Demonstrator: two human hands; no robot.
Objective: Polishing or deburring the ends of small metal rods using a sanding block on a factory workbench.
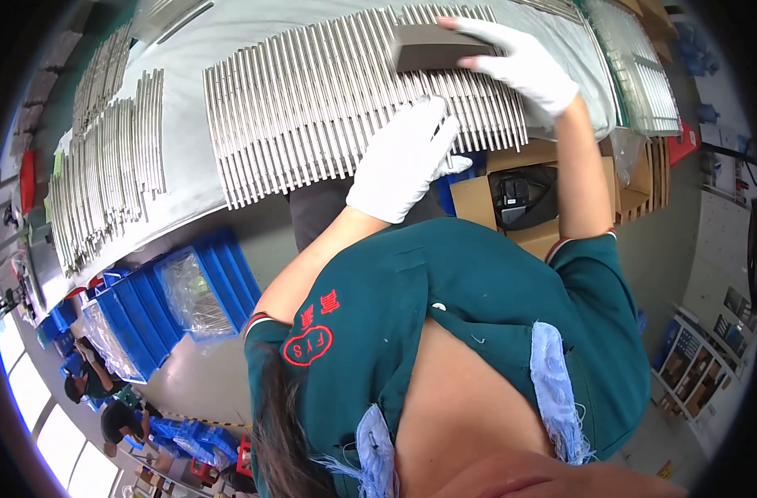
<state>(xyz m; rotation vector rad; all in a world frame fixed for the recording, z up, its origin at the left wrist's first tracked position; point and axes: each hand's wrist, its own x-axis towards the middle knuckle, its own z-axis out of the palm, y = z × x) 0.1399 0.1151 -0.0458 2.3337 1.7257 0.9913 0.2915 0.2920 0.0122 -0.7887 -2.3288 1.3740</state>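
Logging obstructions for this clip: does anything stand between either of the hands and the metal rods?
On the right, a dark gray block held by the right hand covers part of the metal rods; whether it touches them is unclear. Nothing visible stands between the left hand and the rods' near ends.

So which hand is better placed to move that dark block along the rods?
Probably the right hand: its fingers grip the dark block. The left hand is by the near ends of the rods, apart from the block.
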